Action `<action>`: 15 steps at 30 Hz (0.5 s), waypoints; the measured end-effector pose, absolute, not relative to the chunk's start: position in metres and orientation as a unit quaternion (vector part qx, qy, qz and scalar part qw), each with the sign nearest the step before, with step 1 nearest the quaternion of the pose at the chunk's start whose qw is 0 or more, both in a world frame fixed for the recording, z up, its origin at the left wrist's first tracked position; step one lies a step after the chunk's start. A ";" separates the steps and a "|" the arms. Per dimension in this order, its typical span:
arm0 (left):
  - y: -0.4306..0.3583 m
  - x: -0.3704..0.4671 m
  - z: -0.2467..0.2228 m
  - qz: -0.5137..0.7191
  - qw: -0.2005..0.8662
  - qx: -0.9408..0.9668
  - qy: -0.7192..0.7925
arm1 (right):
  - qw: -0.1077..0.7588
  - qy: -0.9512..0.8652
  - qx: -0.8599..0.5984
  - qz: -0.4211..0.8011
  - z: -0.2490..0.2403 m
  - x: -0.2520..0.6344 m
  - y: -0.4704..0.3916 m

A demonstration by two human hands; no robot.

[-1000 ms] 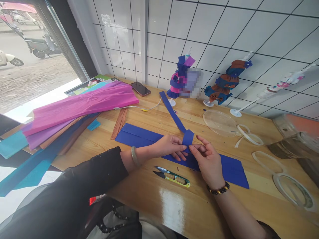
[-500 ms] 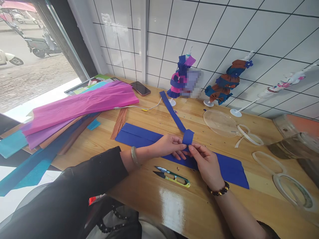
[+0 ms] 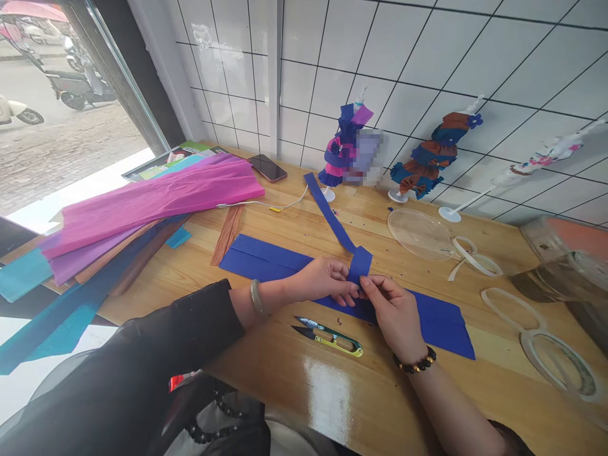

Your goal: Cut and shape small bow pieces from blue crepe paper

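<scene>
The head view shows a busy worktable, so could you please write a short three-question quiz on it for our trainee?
1. Multiple choice: what do the left hand and right hand hold between their fingertips?
a) the white cable
b) the narrow blue strip
c) a clear plastic disc

2. True or false: the snips lie on the wooden table, out of both hands.

3. Fill in the blank: the phone lies beside the stack of coloured paper, whose top sheet is ____.

Key: 1. b; 2. true; 3. pink
</scene>
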State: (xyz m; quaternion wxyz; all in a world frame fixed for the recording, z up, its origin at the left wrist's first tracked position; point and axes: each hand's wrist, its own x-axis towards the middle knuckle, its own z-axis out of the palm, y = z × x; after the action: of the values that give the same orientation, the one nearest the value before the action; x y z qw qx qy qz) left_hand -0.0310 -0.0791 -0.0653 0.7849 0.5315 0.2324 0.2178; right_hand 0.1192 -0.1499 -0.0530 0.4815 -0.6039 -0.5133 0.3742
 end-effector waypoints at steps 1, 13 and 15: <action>-0.079 -0.031 -0.066 0.221 0.785 0.530 0.234 | 0.482 -0.516 -0.603 0.372 -0.053 0.119 -0.150; -0.075 -0.032 -0.068 0.253 0.776 0.540 0.206 | 0.492 -0.525 -0.591 0.366 -0.055 0.119 -0.149; -0.074 -0.032 -0.071 0.271 0.756 0.556 0.214 | 0.492 -0.526 -0.585 0.374 -0.055 0.119 -0.149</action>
State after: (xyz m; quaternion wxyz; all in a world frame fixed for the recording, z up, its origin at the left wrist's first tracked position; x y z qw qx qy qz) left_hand -0.0320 -0.0736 -0.0706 0.7563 0.5555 0.2144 0.2709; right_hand 0.1187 -0.1489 -0.0547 0.4918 -0.5852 -0.5256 0.3735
